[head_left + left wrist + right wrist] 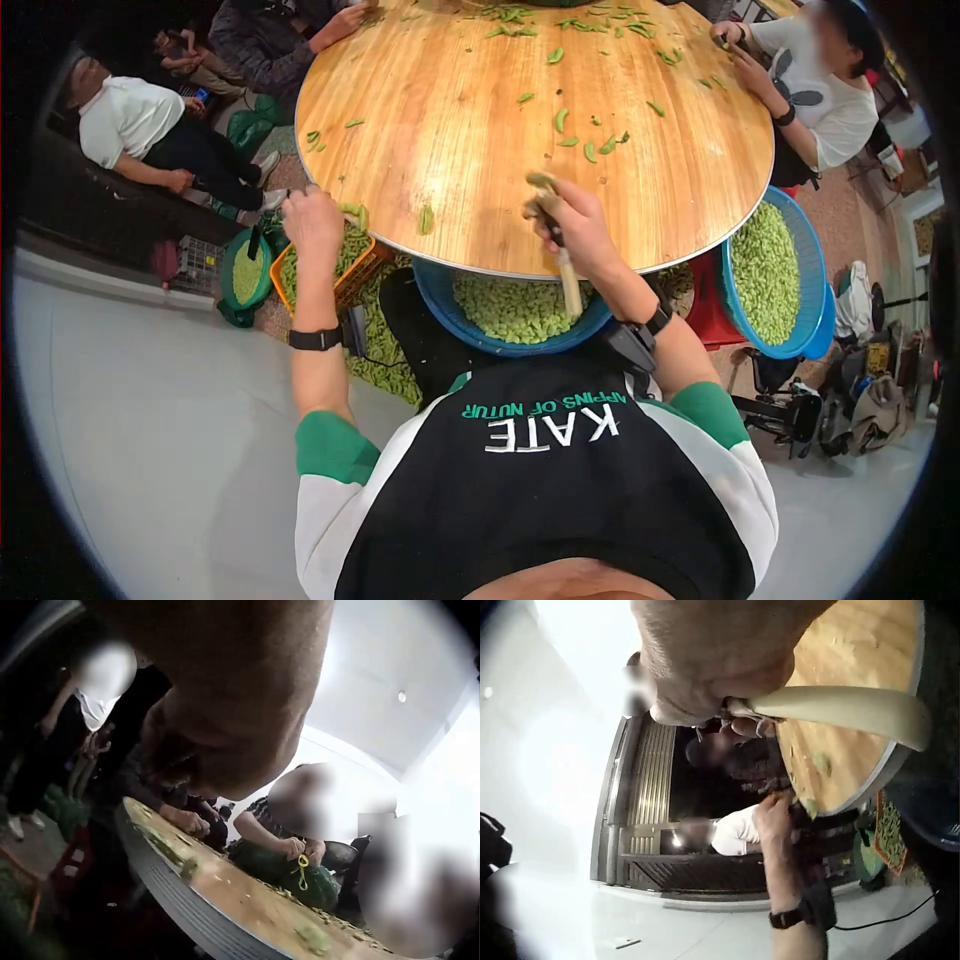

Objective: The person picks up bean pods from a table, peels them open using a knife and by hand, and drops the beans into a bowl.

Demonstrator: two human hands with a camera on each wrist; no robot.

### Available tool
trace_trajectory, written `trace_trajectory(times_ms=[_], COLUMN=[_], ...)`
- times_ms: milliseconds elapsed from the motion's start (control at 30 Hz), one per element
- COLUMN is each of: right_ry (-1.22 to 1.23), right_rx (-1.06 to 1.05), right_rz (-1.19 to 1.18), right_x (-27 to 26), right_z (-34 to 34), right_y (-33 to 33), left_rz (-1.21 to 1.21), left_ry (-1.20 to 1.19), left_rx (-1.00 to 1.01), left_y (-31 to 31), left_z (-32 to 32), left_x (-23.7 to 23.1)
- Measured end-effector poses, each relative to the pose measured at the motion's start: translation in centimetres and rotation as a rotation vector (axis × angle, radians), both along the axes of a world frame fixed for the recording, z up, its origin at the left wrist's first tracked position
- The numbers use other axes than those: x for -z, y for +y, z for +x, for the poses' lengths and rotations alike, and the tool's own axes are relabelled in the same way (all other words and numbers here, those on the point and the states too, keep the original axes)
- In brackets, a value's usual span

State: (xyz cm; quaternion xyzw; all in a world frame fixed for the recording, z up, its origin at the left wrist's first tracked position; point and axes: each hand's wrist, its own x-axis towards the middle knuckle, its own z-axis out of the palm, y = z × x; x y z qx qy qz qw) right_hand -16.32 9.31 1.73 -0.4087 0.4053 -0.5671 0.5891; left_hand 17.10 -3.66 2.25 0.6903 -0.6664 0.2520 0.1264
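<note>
My right hand (582, 228) grips a tool with a pale, curved handle (847, 709) above the near part of the round wooden table (420, 150). Dark parts of that tool show between the fingers, and its working end is mostly hidden by the hand. At the table's left edge, my left hand (314, 222) is raised beside an orange crate (375, 262) of green pods, fingers bent; I cannot tell whether they pinch anything. Close by, a few pods (354, 214) lie at the table rim. Another pod (426, 220) rests between the two hands.
A blue basket (430, 300) of shelled beans stands under the near table edge. Another blue basket (815, 265) of beans is at the right. Loose pods (560, 120) are scattered across the table. Other people sit around it; a person in white (140, 120) is at the left.
</note>
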Motion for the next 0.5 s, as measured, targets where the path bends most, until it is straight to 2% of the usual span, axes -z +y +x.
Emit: trace_trajectory(times_ms=[67,167,200,233,367,500], right_ry=[-0.024,-0.030,-0.028,0.009,0.048,0.009], right_rx=[0.058,0.080,0.086,0.075,0.078,0.091], right_rz=[0.142,0.111,0.108,0.092,0.049,0.022], right_x=[2.2,2.5,2.7,2.9,3.4,3.1], right_z=[-1.3,-1.2,-1.2,-1.0,-1.2,-1.4], right_y=[1.0,1.9,2.1,2.1,2.1,2.3], left_rz=[0.041,0.167,0.292,0.244,0.472,0.432], left_ry=[0.160,0.497,0.425,0.462,0.418,0.453], left_rx=[0.237,0.700,0.780,0.954,0.883,0.773], left_y=[-0.3,-2.5,-3.1,-4.5,-6.2,-7.4], left_z=[-1.9,-10.0,-13.3,-16.7,-27.7,-30.5], left_x=[-1.9,-1.8,-2.5,-1.1,0.1,2.5])
